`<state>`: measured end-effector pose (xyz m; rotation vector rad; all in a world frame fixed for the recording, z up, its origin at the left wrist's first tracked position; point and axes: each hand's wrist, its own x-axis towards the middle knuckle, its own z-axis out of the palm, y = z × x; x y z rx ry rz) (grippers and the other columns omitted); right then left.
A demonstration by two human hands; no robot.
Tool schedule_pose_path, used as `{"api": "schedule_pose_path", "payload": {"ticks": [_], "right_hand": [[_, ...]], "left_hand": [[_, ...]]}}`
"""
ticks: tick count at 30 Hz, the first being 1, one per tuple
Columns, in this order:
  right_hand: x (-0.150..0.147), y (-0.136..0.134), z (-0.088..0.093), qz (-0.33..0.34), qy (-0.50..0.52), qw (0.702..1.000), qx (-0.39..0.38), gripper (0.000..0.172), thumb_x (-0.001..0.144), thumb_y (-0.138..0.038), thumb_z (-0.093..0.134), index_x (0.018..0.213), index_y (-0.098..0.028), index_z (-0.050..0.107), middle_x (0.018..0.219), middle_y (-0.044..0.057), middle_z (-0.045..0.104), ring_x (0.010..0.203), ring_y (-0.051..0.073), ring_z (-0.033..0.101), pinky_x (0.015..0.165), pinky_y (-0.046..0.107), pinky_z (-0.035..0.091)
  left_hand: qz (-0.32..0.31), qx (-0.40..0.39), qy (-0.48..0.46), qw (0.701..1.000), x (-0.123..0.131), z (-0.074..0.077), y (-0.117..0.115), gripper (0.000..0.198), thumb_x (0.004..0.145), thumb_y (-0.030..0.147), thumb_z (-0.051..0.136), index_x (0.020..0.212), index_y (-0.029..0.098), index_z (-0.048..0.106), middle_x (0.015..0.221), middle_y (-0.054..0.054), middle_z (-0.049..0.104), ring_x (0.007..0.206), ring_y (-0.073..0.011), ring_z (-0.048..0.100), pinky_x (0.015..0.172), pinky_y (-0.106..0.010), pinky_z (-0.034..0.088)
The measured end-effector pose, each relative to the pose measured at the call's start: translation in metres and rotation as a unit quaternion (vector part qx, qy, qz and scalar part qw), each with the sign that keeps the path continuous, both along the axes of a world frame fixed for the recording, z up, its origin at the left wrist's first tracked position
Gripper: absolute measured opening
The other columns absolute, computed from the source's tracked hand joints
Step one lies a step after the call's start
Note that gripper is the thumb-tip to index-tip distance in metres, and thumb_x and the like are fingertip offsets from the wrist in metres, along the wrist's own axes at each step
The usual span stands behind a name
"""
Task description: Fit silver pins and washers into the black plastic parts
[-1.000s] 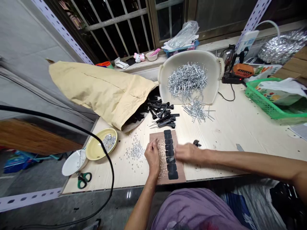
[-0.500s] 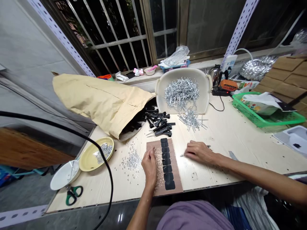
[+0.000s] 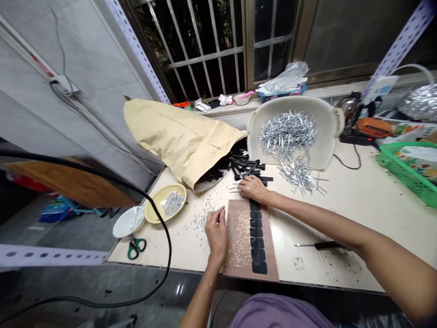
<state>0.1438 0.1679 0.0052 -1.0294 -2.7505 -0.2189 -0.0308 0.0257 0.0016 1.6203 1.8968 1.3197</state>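
My left hand (image 3: 216, 232) is at the left edge of a brown board (image 3: 239, 255), beside scattered small silver pieces (image 3: 201, 222). Its thumb and fingers are curled close together, and what they hold, if anything, is too small to name. Black rounded pads (image 3: 258, 253) lie in a column on the board. My right hand (image 3: 254, 189) reaches to the front of a pile of black parts with metal pins (image 3: 247, 165), just beyond the board; its fingertips are among the pins, and whether they grip one is unclear.
A paper sack (image 3: 184, 136) lies behind, left of a white basin (image 3: 324, 146) with metal pins. Yellow (image 3: 153, 214) and white bowls (image 3: 119, 225) and scissors (image 3: 136, 248) sit left. A black-handled tool (image 3: 327, 245) lies right, a green basket (image 3: 403, 171) farther back. A black cable crosses the left side.
My right hand has moved from the bare table right of the board to the black parts. A black-handled tool now shows on the table at right. The view has shifted left.
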Motion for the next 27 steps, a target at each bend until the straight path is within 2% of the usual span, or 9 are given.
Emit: {"api": "schedule_pose_path", "payload": {"ticks": [3,7,12,18,24,27], "right_hand": [[-0.010,0.008,-0.011,0.004,-0.035,0.999,-0.004,0.017,0.090,-0.019,0.048,0.080,-0.017,0.062,0.087,0.006,0.060,0.084,0.019,0.044,0.070,0.030,0.028],[-0.002,0.005,-0.010,0.000,0.002,1.000,0.003,0.021,0.093,-0.017,0.041,0.087,-0.016,0.061,0.088,0.008,0.059,0.080,0.018,0.043,0.066,0.028,0.030],[0.021,-0.017,0.010,-0.007,0.150,0.988,0.022,0.025,0.096,-0.025,0.037,0.097,-0.016,0.060,0.090,0.007,0.060,0.082,0.018,0.048,0.072,0.029,0.038],[0.036,-0.049,0.023,0.001,0.273,0.960,-0.068,0.027,0.095,-0.027,0.036,0.107,-0.018,0.059,0.100,0.009,0.058,0.087,0.017,0.057,0.075,0.030,0.048],[0.023,-0.077,0.018,0.001,0.266,0.956,-0.123,0.031,0.093,-0.021,0.039,0.118,-0.021,0.058,0.105,0.007,0.062,0.094,0.018,0.059,0.078,0.033,0.051],[0.013,-0.091,0.018,-0.001,0.261,0.955,-0.143,0.029,0.092,-0.019,0.042,0.114,-0.021,0.061,0.101,0.005,0.063,0.090,0.016,0.060,0.077,0.031,0.050]], "left_hand": [[0.011,-0.013,0.090,0.996,-0.033,0.001,0.002,0.026,0.089,0.028,0.045,0.101,0.018,0.067,0.087,-0.007,0.062,0.082,-0.0199,0.058,0.075,-0.033,0.045],[-0.035,-0.043,0.206,0.977,-0.056,-0.006,0.004,0.024,0.088,0.025,0.047,0.098,0.020,0.068,0.085,-0.007,0.061,0.084,-0.0218,0.052,0.074,-0.035,0.044],[-0.116,-0.060,0.294,0.947,-0.055,-0.007,0.001,0.022,0.089,0.025,0.048,0.093,0.022,0.069,0.083,-0.006,0.058,0.085,-0.0212,0.046,0.070,-0.031,0.042],[-0.153,-0.071,0.373,0.912,-0.055,-0.006,-0.004,0.019,0.087,0.021,0.049,0.089,0.024,0.068,0.082,-0.007,0.056,0.082,-0.0212,0.044,0.068,-0.032,0.038],[-0.195,-0.075,0.411,0.887,-0.053,-0.005,-0.001,0.015,0.085,0.016,0.051,0.087,0.022,0.064,0.085,-0.008,0.056,0.085,-0.0231,0.045,0.069,-0.034,0.038],[-0.192,-0.075,0.393,0.896,-0.051,-0.003,0.001,0.015,0.084,0.013,0.049,0.080,0.018,0.062,0.083,-0.009,0.057,0.084,-0.0236,0.048,0.071,-0.036,0.039]]}}
